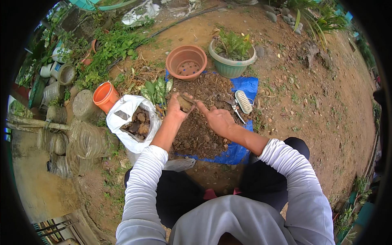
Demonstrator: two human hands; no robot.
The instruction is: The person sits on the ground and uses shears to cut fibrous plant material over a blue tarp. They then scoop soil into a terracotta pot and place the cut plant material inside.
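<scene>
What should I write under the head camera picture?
Left hand and right hand meet at a brown clump over soil on a blue sheet, near a terracotta pot.

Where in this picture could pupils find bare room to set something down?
Widest free patch: the dirt right of the brush and blue sheet. A smaller one: the sheet's corner between the green pot and brush. Crowded: left of the left hand, where leaves, a white bag and an orange bucket sit close together.
</scene>
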